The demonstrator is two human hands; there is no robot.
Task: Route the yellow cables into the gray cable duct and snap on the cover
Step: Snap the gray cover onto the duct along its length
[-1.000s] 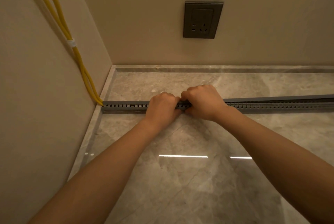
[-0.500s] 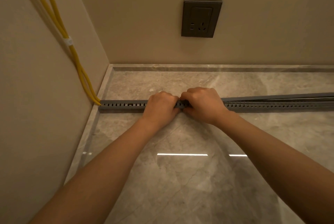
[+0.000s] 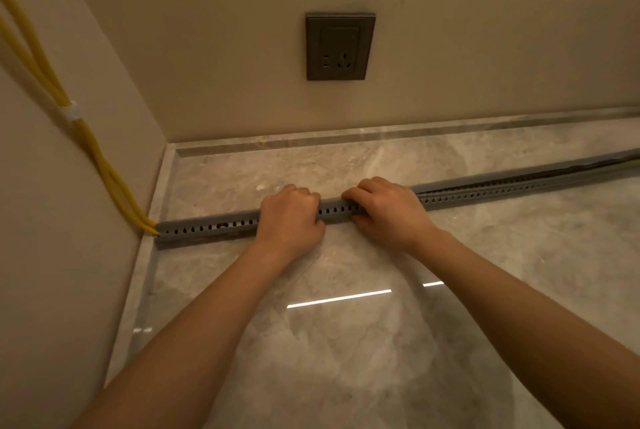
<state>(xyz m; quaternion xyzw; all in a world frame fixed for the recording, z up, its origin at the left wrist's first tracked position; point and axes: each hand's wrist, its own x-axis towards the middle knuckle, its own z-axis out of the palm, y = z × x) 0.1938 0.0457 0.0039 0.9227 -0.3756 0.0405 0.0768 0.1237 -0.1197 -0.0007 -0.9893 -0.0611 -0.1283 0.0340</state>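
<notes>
Your forearms reach over the marble floor (image 3: 346,342). Your left hand (image 3: 289,217) and right hand (image 3: 384,210) sit near each other but apart, each gripping the gray cable duct (image 3: 207,229) with fingers curled over its top. The duct lies on the floor beneath both hands. Yellow cables (image 3: 114,182) enter its left end. Right of your right hand, the cover (image 3: 519,174) stands slightly lifted. A wall socket (image 3: 340,46) sits beyond.

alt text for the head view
Left hand and right hand grip a gray cable duct on a marble floor. Yellow cables run down the left wall into its end; a dark socket is on the back wall.
</notes>
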